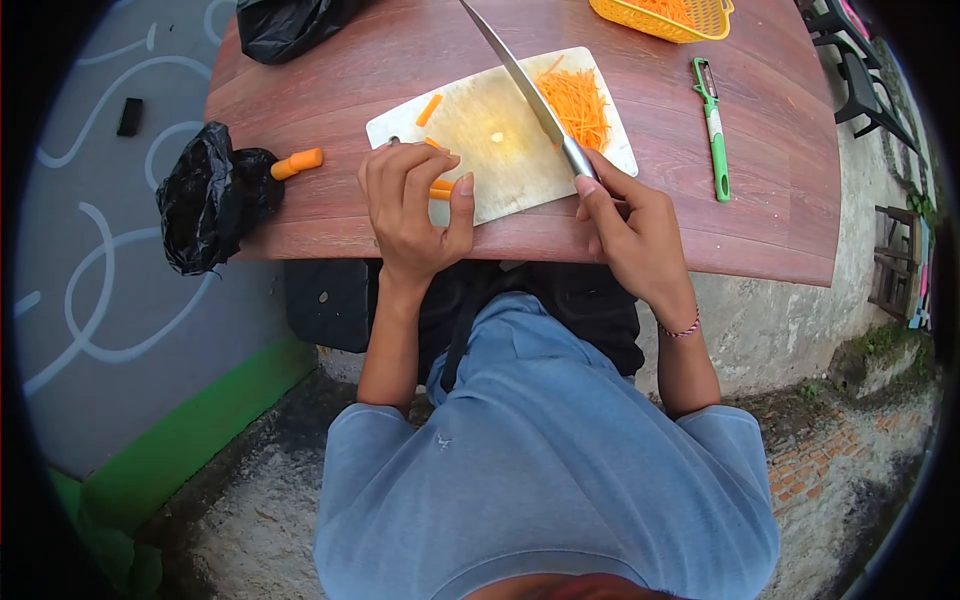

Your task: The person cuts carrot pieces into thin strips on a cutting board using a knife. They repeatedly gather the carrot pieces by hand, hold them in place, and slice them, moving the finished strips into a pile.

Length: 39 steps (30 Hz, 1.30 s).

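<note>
A white cutting board [497, 205] lies tilted on the table near its front edge. My right hand [632, 226] is closed around the handle of a kitchen knife [520, 80], its blade slanting up and left across the board. Right of the blade sits a pile of shredded carrot [580, 108]. My left hand [412, 205] is over the board's left side, fingers curved and thumb apart, with no grip visible. Orange carrot pieces [440, 189] show beside its thumb, partly hidden by the hand. Another carrot stick [429, 110] lies farther up the board.
On the reddish wooden table [320, 225], a green-handled peeler [715, 135] lies to the right. A yellow basket [690, 25] with shredded carrot stands at the back. Carrot pieces [297, 163] lie by a black plastic bag [215, 195] on the left edge; another black bag [285, 28] is behind.
</note>
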Available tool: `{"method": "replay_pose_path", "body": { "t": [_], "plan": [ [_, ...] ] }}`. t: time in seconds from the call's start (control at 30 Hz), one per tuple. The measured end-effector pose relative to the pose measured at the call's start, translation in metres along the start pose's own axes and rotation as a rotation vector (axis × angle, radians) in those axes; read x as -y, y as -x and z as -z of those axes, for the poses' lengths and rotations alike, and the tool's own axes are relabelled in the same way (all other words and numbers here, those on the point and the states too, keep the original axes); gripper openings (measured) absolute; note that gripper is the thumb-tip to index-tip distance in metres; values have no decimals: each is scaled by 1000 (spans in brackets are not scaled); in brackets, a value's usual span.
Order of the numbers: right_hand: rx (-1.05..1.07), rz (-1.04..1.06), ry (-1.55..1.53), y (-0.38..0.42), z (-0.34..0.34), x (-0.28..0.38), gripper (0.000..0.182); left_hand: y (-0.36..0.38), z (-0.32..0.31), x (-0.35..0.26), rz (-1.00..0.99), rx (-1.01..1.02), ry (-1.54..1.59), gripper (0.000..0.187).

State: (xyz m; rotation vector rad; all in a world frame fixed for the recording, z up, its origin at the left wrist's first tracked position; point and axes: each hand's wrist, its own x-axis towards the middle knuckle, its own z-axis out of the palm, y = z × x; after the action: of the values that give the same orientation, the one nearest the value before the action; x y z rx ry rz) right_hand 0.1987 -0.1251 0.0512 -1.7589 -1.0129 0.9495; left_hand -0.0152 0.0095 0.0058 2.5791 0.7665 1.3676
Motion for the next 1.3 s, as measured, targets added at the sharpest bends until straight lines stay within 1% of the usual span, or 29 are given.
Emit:
{"method": "replay_pose_path", "body": {
  "t": [0.03, 0.07, 0.1, 0.13, 0.17, 0.2, 0.27, 0.3, 0.33, 0.37, 0.4, 0.43, 0.5, 0.63, 0.7, 0.77, 0.83, 0.9, 0.93, 1.0, 1.03, 1.07, 1.1, 1.13, 1.17, 1.2, 1.23, 1.27, 1.3],
  "plan": [
    [-18, 55, 53, 1, 1, 3, 43, -2, 1, -1, -4, -2, -1, 23],
    [-38, 109, 106, 3, 2, 6, 42, -4, 2, -3, -17, 29, 17, 29],
    [-44, 110, 105, 6, 1, 5, 42, -7, 2, -5, -30, 61, 37, 35],
    [-98, 242, 163, 9, 0, 4, 41, -12, 3, -8, -37, 61, 42, 35],
    [-152, 372, 220, 13, 0, 3, 39, -17, 5, -12, -49, 95, 19, 40],
    [-160, 369, 219, 18, 1, 5, 39, -22, 5, -14, -61, 130, -5, 45],
    [-138, 350, 338, 27, 7, 13, 40, -30, 4, -13, -104, 166, -21, 47],
    [-147, 349, 340, 30, 8, 12, 40, -34, 3, -12, -140, 200, -44, 49],
    [-170, 401, 361, 32, 8, 9, 40, -39, 4, -12, -146, 199, -37, 49],
    [-192, 454, 379, 33, 8, 6, 41, -45, 4, -12, -197, 292, -89, 50],
    [-200, 453, 379, 35, 9, 6, 41, -49, 4, -12, -248, 385, -143, 52],
    [-203, 468, 409, 37, 10, 6, 42, -52, 1, -12, -255, 383, -140, 52],
    [-209, 481, 436, 37, 11, 3, 43, -56, -3, -14, -304, 506, -102, 54],
    [-229, 529, 498, 35, 12, -2, 44, -66, -20, -14, -344, 538, -120, 61],
    [-238, 534, 509, 34, 13, 0, 44, -71, -25, -15, -360, 601, -167, 73],
    [-181, 487, 527, 37, 15, 4, 47, -74, -29, -17, -364, 623, -184, 77],
    [-180, 480, 523, 36, 14, 4, 47, -75, -30, -18, -366, 647, -199, 80],
    [-181, 472, 521, 34, 14, 4, 46, -77, -29, -17, -356, 510, -162, 85],
    [-185, 472, 505, 34, 14, 4, 46, -77, -27, -16, -357, 511, -160, 85],
    [-183, 468, 489, 35, 14, 4, 45, -78, -18, -13, -311, 425, -127, 82],
    [-180, 461, 459, 34, 14, 3, 44, -80, -13, -13, -282, 340, -91, 65],
    [-175, 457, 428, 33, 14, 2, 42, -79, -10, -5, -276, 339, -96, 65],
    [-165, 463, 426, 33, 14, 1, 42, -78, -6, 6, -206, 246, -114, 53],
    [-158, 450, 329, 32, 14, -1, 41, -75, 0, 16, -137, 152, -133, 42],
    [-151, 435, 232, 31, 14, -2, 40, -73, 7, 25, -130, 150, -144, 42],
    [-140, 441, 230, 32, 13, -2, 40, -70, 13, 33, 68, 173, -91, 34],
    [-109, 328, 147, 33, 13, 0, 40, -67, 17, 37, 265, 191, -35, 27],
    [-79, 213, 67, 34, 13, 2, 40, -64, 18, 40, 272, 185, -40, 27],
    [-71, 217, 71, 34, 13, 6, 40, -62, 18, 42, 350, 235, -57, 25]
  ]
}}
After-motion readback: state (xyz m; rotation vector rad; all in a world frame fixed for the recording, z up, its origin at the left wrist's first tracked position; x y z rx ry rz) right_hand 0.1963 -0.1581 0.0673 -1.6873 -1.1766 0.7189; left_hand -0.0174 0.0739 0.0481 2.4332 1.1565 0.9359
